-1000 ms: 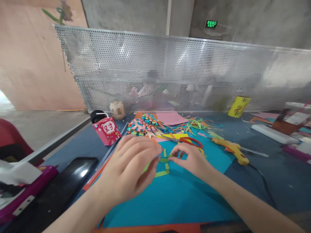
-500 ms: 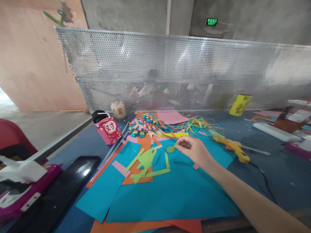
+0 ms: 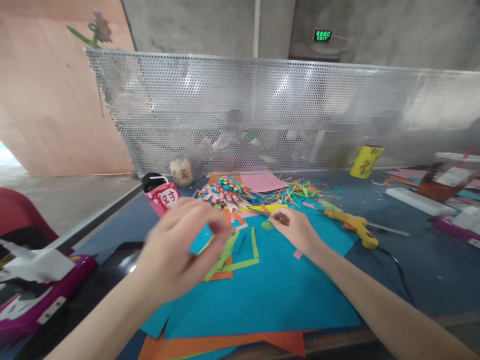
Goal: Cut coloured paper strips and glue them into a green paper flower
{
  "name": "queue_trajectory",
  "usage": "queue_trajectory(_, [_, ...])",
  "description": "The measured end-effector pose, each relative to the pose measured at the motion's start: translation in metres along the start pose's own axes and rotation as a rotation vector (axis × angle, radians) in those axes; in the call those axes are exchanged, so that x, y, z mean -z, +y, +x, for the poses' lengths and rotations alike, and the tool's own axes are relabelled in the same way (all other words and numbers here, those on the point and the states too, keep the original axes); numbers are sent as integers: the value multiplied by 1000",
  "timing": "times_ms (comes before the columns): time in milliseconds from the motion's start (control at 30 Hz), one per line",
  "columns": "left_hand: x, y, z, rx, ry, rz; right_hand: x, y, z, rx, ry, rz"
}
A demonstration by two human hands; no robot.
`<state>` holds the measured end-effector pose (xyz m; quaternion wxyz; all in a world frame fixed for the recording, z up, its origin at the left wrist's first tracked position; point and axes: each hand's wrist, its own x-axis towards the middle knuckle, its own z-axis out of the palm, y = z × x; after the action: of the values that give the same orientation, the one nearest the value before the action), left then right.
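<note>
My left hand (image 3: 183, 245) is raised over the left side of the paper, blurred by motion. Its thumb and curved fingers are apart, with nothing seen between them. My right hand (image 3: 296, 227) pinches at the edge of a small round green paper piece (image 3: 267, 225); the exact hold is hard to make out. A thin grey blade (image 3: 258, 212) points left from behind these fingertips, and something dark shows within the hand's curl. Below both hands lies a large blue paper sheet (image 3: 262, 295). Green paper strips (image 3: 240, 265) rest on it, partly hidden by my left hand.
A fringed multicoloured paper bundle (image 3: 228, 192) and shredded strips (image 3: 300, 190) lie behind. To the right is a yellow glue gun (image 3: 352, 225) with its cord. A pink drink carton (image 3: 163, 197), black tray (image 3: 112, 270) and purple power strip (image 3: 45, 300) are left. A perforated metal screen (image 3: 210, 110) stands behind.
My left hand has come into view from the lower left and covers part of the green pieces. My right hand stays nearly in place, with the round green piece closer to its fingertips.
</note>
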<state>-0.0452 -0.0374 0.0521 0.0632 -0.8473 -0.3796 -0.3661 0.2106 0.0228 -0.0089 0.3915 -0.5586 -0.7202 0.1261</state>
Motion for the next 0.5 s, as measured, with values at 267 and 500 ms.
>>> queue_trajectory(267, [-62, 6, 13, 46, -637, -39, 2, -4, -5, 102, -22, -31])
queue_trajectory(500, [-52, 25, -30, -74, -524, 93, 8, -22, -21, 538, -399, -62])
